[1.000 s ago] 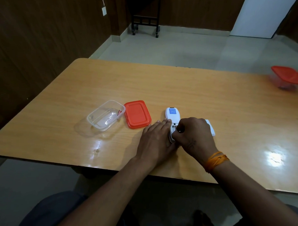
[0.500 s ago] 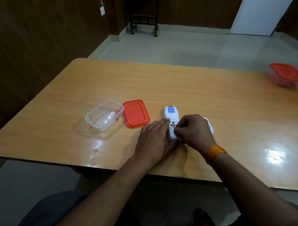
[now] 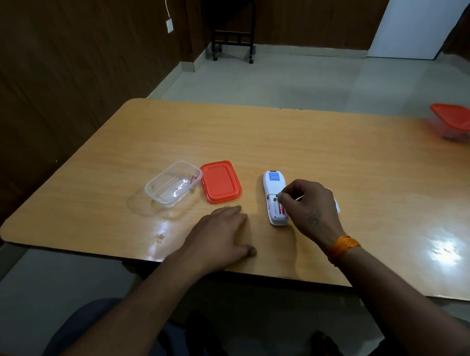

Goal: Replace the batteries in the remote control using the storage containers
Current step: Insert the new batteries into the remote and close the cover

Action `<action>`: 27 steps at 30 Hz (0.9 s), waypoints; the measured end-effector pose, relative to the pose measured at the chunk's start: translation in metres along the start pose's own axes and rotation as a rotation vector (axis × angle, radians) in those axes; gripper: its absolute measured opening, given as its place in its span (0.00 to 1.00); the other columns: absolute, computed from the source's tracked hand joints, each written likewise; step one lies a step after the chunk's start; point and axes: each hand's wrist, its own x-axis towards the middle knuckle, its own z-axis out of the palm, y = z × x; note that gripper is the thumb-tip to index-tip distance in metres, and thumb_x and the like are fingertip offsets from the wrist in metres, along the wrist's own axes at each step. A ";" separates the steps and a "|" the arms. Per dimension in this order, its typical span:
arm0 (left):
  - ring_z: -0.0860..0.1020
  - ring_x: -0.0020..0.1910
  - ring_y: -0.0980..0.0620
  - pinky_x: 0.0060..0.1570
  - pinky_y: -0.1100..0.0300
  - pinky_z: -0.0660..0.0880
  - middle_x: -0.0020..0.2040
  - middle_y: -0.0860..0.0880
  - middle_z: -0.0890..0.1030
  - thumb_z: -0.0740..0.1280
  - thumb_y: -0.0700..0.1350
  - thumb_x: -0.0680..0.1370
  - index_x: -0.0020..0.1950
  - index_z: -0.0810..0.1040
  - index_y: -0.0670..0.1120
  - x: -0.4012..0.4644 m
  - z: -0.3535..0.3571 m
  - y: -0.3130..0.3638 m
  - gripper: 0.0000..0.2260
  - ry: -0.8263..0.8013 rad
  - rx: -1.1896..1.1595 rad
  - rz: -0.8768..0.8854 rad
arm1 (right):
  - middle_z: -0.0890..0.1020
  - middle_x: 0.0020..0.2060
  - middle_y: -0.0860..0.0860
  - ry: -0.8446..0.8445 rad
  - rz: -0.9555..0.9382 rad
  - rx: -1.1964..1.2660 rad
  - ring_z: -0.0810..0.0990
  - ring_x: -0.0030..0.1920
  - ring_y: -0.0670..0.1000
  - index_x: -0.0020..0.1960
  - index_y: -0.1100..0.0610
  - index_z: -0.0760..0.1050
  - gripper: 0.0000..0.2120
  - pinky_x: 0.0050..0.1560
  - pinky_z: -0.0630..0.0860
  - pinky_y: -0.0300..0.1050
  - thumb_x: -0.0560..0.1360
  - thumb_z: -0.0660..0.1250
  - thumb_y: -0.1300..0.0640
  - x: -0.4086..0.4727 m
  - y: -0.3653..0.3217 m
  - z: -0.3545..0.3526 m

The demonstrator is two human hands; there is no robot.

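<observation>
The left hand (image 3: 220,237) no longer steadies the remote control (image 3: 274,197); it now lies flat on the table (image 3: 335,157) to the remote's left, clear of it. The right hand (image 3: 308,207) now sits higher, fingertips (image 3: 281,196) pinched above the open battery bay, where a red battery (image 3: 280,209) now shows uncovered

A wooden table (image 3: 294,137) carried a clear open box (image 3: 172,185), an orange lid (image 3: 220,181) just beside it, a white remote (image 3: 274,197) face down, and a lidded box (image 3: 456,122) at the far right edge.
</observation>
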 end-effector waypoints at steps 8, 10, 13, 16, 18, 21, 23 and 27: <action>0.72 0.73 0.51 0.68 0.51 0.73 0.77 0.55 0.72 0.76 0.65 0.70 0.74 0.74 0.54 -0.045 -0.035 -0.051 0.36 -0.023 0.046 -0.142 | 0.83 0.43 0.47 -0.089 -0.192 -0.060 0.81 0.45 0.50 0.48 0.51 0.84 0.06 0.44 0.73 0.43 0.71 0.76 0.53 -0.004 -0.039 0.029; 0.74 0.70 0.51 0.66 0.50 0.74 0.74 0.54 0.75 0.76 0.64 0.70 0.72 0.75 0.53 -0.057 -0.040 -0.065 0.34 -0.009 0.043 -0.193 | 0.83 0.45 0.46 -0.139 -0.224 -0.081 0.81 0.46 0.49 0.50 0.50 0.84 0.09 0.45 0.70 0.34 0.71 0.77 0.53 -0.001 -0.052 0.043; 0.70 0.74 0.52 0.70 0.52 0.71 0.78 0.54 0.71 0.75 0.65 0.72 0.76 0.73 0.53 -0.069 -0.041 -0.086 0.36 0.029 0.027 -0.244 | 0.85 0.50 0.48 -0.229 -0.282 -0.085 0.82 0.47 0.50 0.54 0.52 0.85 0.12 0.50 0.73 0.32 0.71 0.78 0.54 0.010 -0.078 0.067; 0.59 0.82 0.54 0.77 0.53 0.62 0.84 0.56 0.61 0.72 0.68 0.72 0.82 0.64 0.54 -0.074 -0.036 -0.102 0.42 0.068 -0.029 -0.299 | 0.86 0.51 0.50 -0.279 -0.343 -0.113 0.82 0.50 0.52 0.56 0.54 0.85 0.13 0.49 0.76 0.44 0.73 0.76 0.53 0.025 -0.109 0.091; 0.56 0.83 0.55 0.79 0.52 0.60 0.84 0.57 0.59 0.72 0.68 0.73 0.83 0.63 0.54 -0.074 -0.032 -0.109 0.42 0.080 -0.072 -0.307 | 0.86 0.51 0.50 -0.301 -0.382 -0.161 0.82 0.51 0.52 0.56 0.54 0.85 0.13 0.50 0.77 0.45 0.74 0.75 0.51 0.035 -0.129 0.105; 0.56 0.83 0.54 0.79 0.53 0.59 0.84 0.57 0.59 0.71 0.68 0.73 0.82 0.64 0.54 -0.075 -0.029 -0.114 0.41 0.102 -0.080 -0.284 | 0.86 0.50 0.51 -0.347 -0.390 -0.315 0.83 0.50 0.55 0.54 0.51 0.84 0.10 0.48 0.81 0.49 0.74 0.73 0.51 0.048 -0.154 0.124; 0.56 0.83 0.53 0.78 0.53 0.58 0.84 0.55 0.59 0.71 0.67 0.74 0.82 0.64 0.52 -0.076 -0.029 -0.115 0.41 0.130 -0.067 -0.285 | 0.84 0.47 0.54 -0.349 -0.395 -0.494 0.82 0.46 0.59 0.48 0.55 0.83 0.06 0.42 0.77 0.47 0.74 0.71 0.54 0.053 -0.167 0.133; 0.56 0.83 0.51 0.79 0.55 0.57 0.85 0.51 0.59 0.71 0.67 0.74 0.82 0.64 0.49 -0.076 -0.029 -0.119 0.42 0.168 -0.086 -0.315 | 0.76 0.41 0.55 -0.323 -0.450 -0.770 0.75 0.41 0.60 0.42 0.57 0.72 0.06 0.40 0.71 0.48 0.76 0.68 0.58 0.049 -0.182 0.144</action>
